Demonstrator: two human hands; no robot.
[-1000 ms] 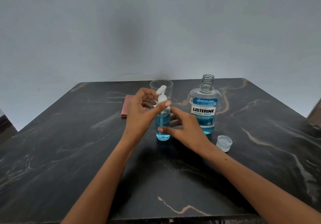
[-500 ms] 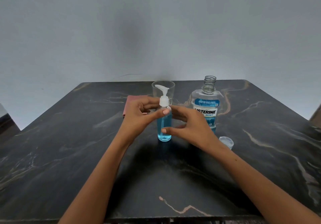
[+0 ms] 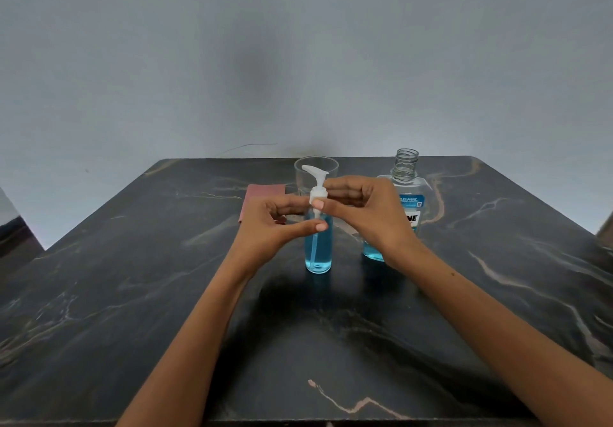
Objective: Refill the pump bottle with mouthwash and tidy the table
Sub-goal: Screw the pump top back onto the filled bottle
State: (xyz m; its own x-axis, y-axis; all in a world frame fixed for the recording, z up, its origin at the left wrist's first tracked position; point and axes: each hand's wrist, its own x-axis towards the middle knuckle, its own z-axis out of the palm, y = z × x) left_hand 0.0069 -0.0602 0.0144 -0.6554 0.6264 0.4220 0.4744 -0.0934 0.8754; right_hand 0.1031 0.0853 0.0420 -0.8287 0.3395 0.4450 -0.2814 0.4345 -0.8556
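Note:
A small clear pump bottle (image 3: 317,254) full of blue mouthwash stands upright in the middle of the dark marble table (image 3: 132,294). My left hand (image 3: 275,227) wraps the upper part of its body. My right hand (image 3: 368,214) pinches the white pump collar (image 3: 317,192) between thumb and fingers; the nozzle points left. Behind my right hand stands the uncapped mouthwash bottle (image 3: 405,188), with blue liquid low in it. Its loose cap is hidden behind my right wrist.
A clear plastic cup (image 3: 328,169) stands right behind the pump. A folded pink cloth (image 3: 262,193) lies left of it, partly covered by my left hand. The table's back edge meets a grey wall.
My right hand rose from the bottle's lower body to the pump collar. My left hand dropped from the pump to the bottle's body. The pump now sits down on the neck.

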